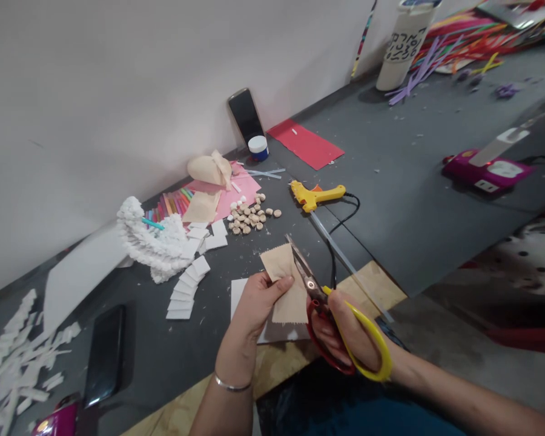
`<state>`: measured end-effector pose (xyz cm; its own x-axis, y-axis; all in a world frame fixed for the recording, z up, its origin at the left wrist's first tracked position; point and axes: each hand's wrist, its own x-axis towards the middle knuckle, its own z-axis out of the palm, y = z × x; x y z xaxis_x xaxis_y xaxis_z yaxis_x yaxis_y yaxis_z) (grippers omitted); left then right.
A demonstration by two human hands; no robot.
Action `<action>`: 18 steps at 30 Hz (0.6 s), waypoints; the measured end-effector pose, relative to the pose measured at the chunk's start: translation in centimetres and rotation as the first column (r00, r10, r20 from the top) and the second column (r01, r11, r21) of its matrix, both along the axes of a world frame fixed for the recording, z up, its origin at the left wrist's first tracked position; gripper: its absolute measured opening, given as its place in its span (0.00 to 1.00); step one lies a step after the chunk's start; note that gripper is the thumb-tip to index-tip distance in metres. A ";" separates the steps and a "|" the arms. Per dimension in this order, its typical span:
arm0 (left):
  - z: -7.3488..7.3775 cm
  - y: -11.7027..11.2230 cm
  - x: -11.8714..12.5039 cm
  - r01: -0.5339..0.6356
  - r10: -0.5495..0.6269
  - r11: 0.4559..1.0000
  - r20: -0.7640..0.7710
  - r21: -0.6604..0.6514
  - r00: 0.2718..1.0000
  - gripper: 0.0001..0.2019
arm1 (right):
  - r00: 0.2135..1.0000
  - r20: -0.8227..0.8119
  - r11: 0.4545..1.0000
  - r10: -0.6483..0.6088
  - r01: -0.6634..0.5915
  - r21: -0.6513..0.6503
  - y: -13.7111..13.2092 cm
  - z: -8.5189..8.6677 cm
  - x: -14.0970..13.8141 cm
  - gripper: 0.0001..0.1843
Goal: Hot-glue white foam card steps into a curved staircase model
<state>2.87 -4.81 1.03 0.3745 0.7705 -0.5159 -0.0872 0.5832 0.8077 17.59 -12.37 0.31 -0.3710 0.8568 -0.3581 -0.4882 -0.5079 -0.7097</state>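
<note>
My left hand (258, 300) pinches a beige piece of fabric or paper (295, 303) with zigzag edges, thumb on top. In my right hand (352, 330) is a pair of scissors (315, 290) with one yellow and one red handle. Its blades are parted at the upper right edge of the beige piece. Beneath both hands lies a white sheet (238, 293), partly hidden. Just beyond them, small round beige pieces (249, 218) form a loose pile, and white squares (186, 290) are fanned out to the left.
A yellow glue gun (315, 195) with a black cord lies right of the pile. Behind are a phone (246, 115), a small jar (258, 148) and a red sheet (306, 144). A fluffy white piece (158, 248) and another phone (105, 351) lie left. A purple device (485, 172) sits right.
</note>
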 end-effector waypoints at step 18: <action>-0.3 1.2 -0.7 -0.293 0.280 0.949 0.109 0.120 0.954 0.19 | -0.385 0.873 0.869 -0.301 -0.488 0.084 14.4 -1.4 20.5 0.28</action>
<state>2.19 -3.61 0.73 0.1677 0.9113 -0.3760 -0.3101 0.4108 0.8573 38.09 2.06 -1.07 0.0054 0.9968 -0.0792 0.9917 -0.0155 -0.1275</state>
